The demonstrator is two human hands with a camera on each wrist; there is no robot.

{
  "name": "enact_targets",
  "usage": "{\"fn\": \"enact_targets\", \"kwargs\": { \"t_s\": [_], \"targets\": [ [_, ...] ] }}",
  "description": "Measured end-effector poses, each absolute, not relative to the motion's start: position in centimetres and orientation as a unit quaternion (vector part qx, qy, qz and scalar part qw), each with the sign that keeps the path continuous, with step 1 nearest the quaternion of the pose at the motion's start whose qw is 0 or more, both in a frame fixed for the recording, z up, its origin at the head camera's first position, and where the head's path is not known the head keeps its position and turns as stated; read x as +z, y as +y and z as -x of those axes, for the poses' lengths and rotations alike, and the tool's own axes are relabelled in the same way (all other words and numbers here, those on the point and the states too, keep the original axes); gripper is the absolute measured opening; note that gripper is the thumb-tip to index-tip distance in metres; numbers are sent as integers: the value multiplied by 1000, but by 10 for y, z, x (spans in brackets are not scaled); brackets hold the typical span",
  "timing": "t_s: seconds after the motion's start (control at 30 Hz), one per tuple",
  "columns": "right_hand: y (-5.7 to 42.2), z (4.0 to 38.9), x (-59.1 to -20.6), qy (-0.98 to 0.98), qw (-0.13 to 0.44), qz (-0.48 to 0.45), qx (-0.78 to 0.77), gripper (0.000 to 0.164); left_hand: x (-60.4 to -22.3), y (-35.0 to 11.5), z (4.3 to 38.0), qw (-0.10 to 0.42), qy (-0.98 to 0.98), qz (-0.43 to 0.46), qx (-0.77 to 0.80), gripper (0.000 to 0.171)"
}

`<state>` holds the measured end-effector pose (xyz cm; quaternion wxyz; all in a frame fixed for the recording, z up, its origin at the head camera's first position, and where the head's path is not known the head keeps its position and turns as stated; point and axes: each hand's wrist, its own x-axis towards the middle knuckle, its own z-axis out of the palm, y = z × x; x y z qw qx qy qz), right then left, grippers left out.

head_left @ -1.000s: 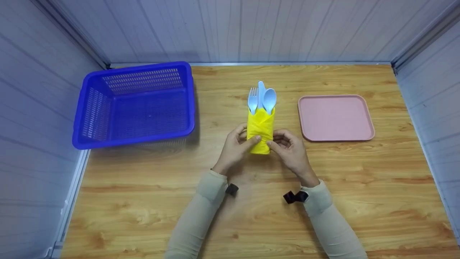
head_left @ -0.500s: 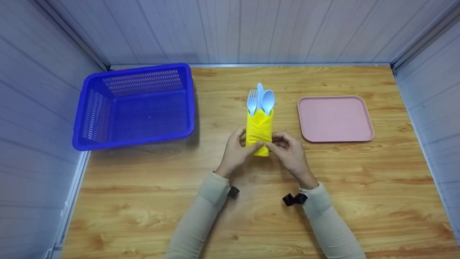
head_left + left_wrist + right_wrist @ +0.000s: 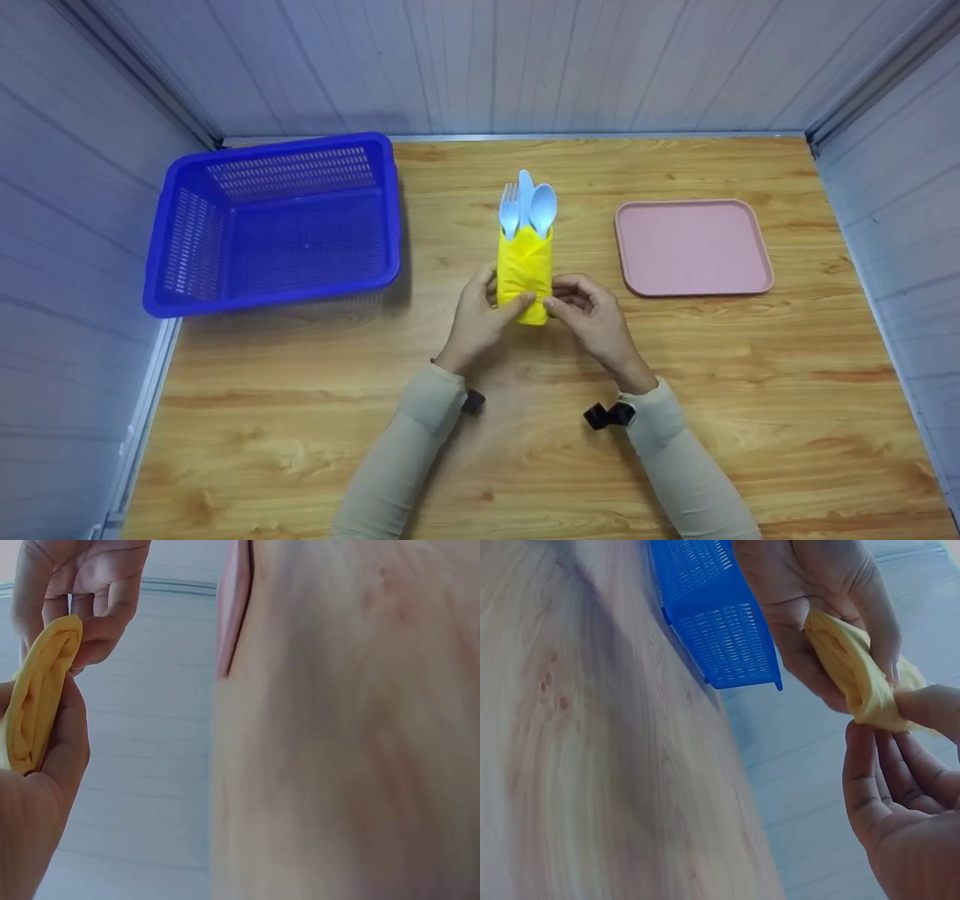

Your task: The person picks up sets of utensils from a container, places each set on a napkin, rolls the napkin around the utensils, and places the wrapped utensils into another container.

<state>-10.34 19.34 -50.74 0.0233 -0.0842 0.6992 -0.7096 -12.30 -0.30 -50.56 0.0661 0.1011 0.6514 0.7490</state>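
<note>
A folded yellow napkin wraps a pale blue fork, knife and spoon, their heads sticking out of its far end. My left hand grips the napkin's left side, thumb across its front and fingers behind. On the other side, my right hand pinches the lower right edge between thumb and fingers. Both wrist views show the napkin's layered bottom end between the hands, held up off the table. The cutlery's handles are hidden inside the napkin.
At the left stands a blue plastic basket with slotted walls. A pink tray lies to the right on the wooden table. Pale panel walls enclose the back and both sides.
The whole head view has shifted slightly. Both hands, with the napkin and cutlery, have moved a little left. Their hold looks much the same, thumbs on the napkin's lower front.
</note>
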Motion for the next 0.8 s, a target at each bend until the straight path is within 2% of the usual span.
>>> {"fn": "enact_targets", "kwargs": {
  "t_s": [0.2, 0.3, 0.5, 0.67, 0.8],
  "targets": [
    [197, 104, -508, 688, 19, 96, -719, 28, -466, -45, 137, -3, 691, -79, 718, 44],
    [199, 104, -511, 688, 20, 93, -719, 26, -448, -77, 151, -20, 700, -59, 712, 41],
    [200, 103, -514, 686, 26, 95, -721, 25, -431, -142, 185, 28, 708, 51, 704, 45],
    [199, 104, -516, 687, 37, 104, -719, 27, -442, -185, 208, 84, 723, 132, 673, 56],
    [199, 103, -518, 692, 41, 103, -714, 27, -456, -200, 218, 124, 760, 164, 616, 57]
  ]
}}
